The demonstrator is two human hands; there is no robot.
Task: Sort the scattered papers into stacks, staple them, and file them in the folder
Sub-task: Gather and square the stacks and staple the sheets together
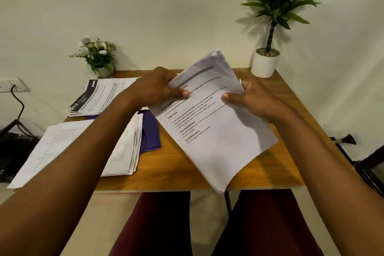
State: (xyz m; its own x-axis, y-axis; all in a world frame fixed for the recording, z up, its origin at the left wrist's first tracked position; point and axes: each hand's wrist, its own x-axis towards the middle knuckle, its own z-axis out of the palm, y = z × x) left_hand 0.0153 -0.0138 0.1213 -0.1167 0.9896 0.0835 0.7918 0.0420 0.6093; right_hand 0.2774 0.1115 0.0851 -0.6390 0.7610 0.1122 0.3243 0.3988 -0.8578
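Observation:
I hold a stack of white printed papers [216, 129] tilted above the wooden table [170, 168]. My left hand [158, 87] grips its upper left edge, thumb on top. My right hand [247, 97] grips its upper right edge, thumb pressed on the page. A second stack of printed sheets [68, 145] lies at the table's left, overhanging the edge. A third stack with a black header [97, 95] lies behind it. A purple folder [150, 131] lies partly under the left stack. No stapler is visible.
A small pot of white flowers [97, 56] stands at the back left corner. A tall green plant in a white pot [265, 64] stands at the back right corner. A wall socket with a black cable [14, 87] is at the left. My legs are under the table's near edge.

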